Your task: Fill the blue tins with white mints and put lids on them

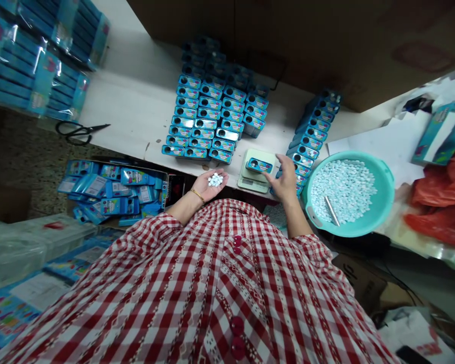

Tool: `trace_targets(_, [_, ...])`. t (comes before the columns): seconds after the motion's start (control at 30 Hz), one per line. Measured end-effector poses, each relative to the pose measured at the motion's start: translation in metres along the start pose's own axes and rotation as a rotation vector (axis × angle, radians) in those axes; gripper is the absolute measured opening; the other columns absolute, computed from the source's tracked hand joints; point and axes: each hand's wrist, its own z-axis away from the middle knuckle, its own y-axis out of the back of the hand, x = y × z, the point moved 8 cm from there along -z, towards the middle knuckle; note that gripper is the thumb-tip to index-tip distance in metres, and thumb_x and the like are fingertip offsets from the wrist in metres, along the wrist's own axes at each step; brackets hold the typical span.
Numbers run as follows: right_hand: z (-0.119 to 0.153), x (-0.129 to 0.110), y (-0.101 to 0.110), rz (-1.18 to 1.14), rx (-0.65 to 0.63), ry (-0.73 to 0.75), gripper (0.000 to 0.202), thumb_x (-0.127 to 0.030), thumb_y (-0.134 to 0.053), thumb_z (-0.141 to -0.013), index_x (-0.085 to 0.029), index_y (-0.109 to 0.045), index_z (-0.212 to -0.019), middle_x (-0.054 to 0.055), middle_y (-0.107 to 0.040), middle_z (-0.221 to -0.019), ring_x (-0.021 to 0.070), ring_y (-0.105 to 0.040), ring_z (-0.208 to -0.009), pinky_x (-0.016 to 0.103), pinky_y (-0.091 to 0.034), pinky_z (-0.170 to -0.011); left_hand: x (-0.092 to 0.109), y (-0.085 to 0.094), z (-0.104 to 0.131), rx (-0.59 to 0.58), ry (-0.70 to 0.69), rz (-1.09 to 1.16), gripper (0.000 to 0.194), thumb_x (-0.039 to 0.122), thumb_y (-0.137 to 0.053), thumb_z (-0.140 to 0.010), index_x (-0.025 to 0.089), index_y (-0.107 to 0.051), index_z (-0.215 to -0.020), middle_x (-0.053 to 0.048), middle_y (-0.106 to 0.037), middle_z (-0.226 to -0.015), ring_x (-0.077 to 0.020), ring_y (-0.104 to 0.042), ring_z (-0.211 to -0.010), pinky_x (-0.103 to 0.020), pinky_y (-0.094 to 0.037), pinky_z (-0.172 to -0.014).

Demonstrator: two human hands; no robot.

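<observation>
A small heap of white candies (215, 179) lies in the cupped palm of my left hand (209, 185), turned up at the table's front edge. To its right stands a pale kitchen scale (252, 181) with one blue tin (260, 165) lying on its pan. Beside that tin is my right hand (286, 179), thumb and fingers apart, close to the tin's right end; whether the thumb touches it I cannot tell. Right of this hand, a turquoise basin (382, 197) holds many pale candies (345, 184) and a short metal tube (331, 211).
Rows of blue tins (202, 121) stand behind the scale, with another column (313, 134) at right. Black scissors (81, 132) lie at the table's left edge. Wrapped packs (34, 65) sit at far left, above a carton of blue boxes (114, 192). Red plastic bags (440, 192) lie right.
</observation>
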Motion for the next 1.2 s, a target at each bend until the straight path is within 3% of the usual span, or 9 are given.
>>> trace_targets(0.2, [-0.006, -0.009, -0.041, 0.300, -0.262, 0.131, 0.044, -0.021, -0.051, -0.083, -0.015, -0.050, -0.126, 0.013, -0.056, -0.118, 0.0250, -0.048, -0.106, 0.039, -0.042, -0.091, 0.001, -0.003, 0.000, 0.030, 0.031, 0.005, 0.025, 0.017, -0.043, -0.088, 0.009, -0.065, -0.095, -0.011, -0.068, -0.072, -0.0171, -0.067, -0.070, -0.027, -0.056, -0.063])
trace_targets(0.33, [-0.060, 0.021, -0.002, 0.325, -0.065, 0.080, 0.041, -0.021, -0.046, -0.083, -0.013, -0.052, -0.123, 0.014, -0.057, -0.115, 0.0261, -0.048, -0.101, 0.040, -0.042, -0.089, 0.008, -0.005, 0.001, 0.035, 0.018, 0.030, 0.024, 0.015, -0.042, -0.088, 0.009, -0.065, -0.088, -0.012, -0.068, -0.071, -0.0179, -0.067, -0.068, -0.028, -0.057, -0.062])
trace_targets(0.5, [-0.176, 0.070, 0.036, 0.314, 0.169, -0.083, 0.044, -0.019, -0.046, -0.079, -0.014, -0.053, -0.122, 0.016, -0.053, -0.120, 0.0295, -0.048, -0.106, 0.046, -0.041, -0.089, 0.022, 0.005, 0.010, 0.098, -0.047, 0.140, 0.023, 0.013, -0.043, -0.088, 0.011, -0.065, -0.089, -0.011, -0.067, -0.071, -0.0182, -0.068, -0.067, -0.027, -0.058, -0.059])
trace_targets(0.67, [-0.261, 0.083, -0.015, 0.270, 0.055, -0.200, 0.045, -0.012, -0.047, -0.073, -0.016, -0.058, -0.117, 0.014, -0.056, -0.121, 0.0274, -0.051, -0.107, 0.043, -0.044, -0.090, 0.028, 0.027, 0.021, 0.186, -0.084, 0.253, 0.023, 0.012, -0.043, -0.087, 0.013, -0.065, -0.095, -0.010, -0.067, -0.071, -0.0192, -0.069, -0.067, -0.029, -0.059, -0.056])
trace_targets(0.83, [-0.286, 0.071, -0.054, 0.217, -0.097, -0.149, 0.043, -0.008, -0.048, -0.073, -0.017, -0.062, -0.112, 0.012, -0.061, -0.119, 0.0219, -0.056, -0.104, 0.036, -0.045, -0.090, 0.031, 0.040, 0.025, 0.216, -0.098, 0.246, 0.023, 0.014, -0.040, -0.089, 0.013, -0.063, -0.092, -0.010, -0.068, -0.073, -0.0189, -0.069, -0.067, -0.028, -0.060, -0.057])
trace_targets(0.9, [-0.276, 0.073, -0.042, 0.208, -0.108, -0.118, 0.042, -0.010, -0.048, -0.076, -0.017, -0.061, -0.115, 0.011, -0.059, -0.123, 0.0216, -0.055, -0.108, 0.035, -0.044, -0.092, 0.033, 0.039, 0.025, 0.211, -0.099, 0.231, 0.023, 0.014, -0.040, -0.090, 0.013, -0.063, -0.090, -0.010, -0.068, -0.072, -0.0182, -0.069, -0.067, -0.027, -0.060, -0.058])
trace_targets(1.0, [-0.224, 0.086, 0.007, 0.232, -0.003, -0.077, 0.040, -0.020, -0.050, -0.081, -0.013, -0.057, -0.119, 0.014, -0.059, -0.123, 0.0245, -0.054, -0.111, 0.039, -0.042, -0.095, 0.038, 0.034, 0.024, 0.206, -0.102, 0.209, 0.024, 0.013, -0.039, -0.090, 0.012, -0.063, -0.085, -0.009, -0.068, -0.071, -0.0171, -0.068, -0.066, -0.027, -0.060, -0.059])
trace_targets(1.1, [-0.122, 0.095, 0.059, 0.285, 0.107, -0.023, 0.032, -0.030, -0.051, -0.084, -0.015, -0.062, -0.111, 0.013, -0.065, -0.109, 0.0255, -0.057, -0.104, 0.043, -0.043, -0.093, 0.043, 0.025, 0.022, 0.172, -0.105, 0.180, 0.026, 0.012, -0.038, -0.090, 0.012, -0.062, -0.081, -0.009, -0.067, -0.070, -0.0162, -0.068, -0.066, -0.027, -0.059, -0.062])
trace_targets(1.2, [-0.006, 0.079, 0.069, 0.327, -0.006, 0.071, 0.026, -0.038, -0.055, -0.084, -0.018, -0.066, -0.097, 0.010, -0.067, -0.096, 0.0237, -0.058, -0.093, 0.040, -0.044, -0.086, 0.041, 0.019, 0.020, 0.146, -0.093, 0.140, 0.027, 0.014, -0.038, -0.090, 0.011, -0.063, -0.079, -0.009, -0.067, -0.070, -0.0165, -0.068, -0.067, -0.027, -0.059, -0.062])
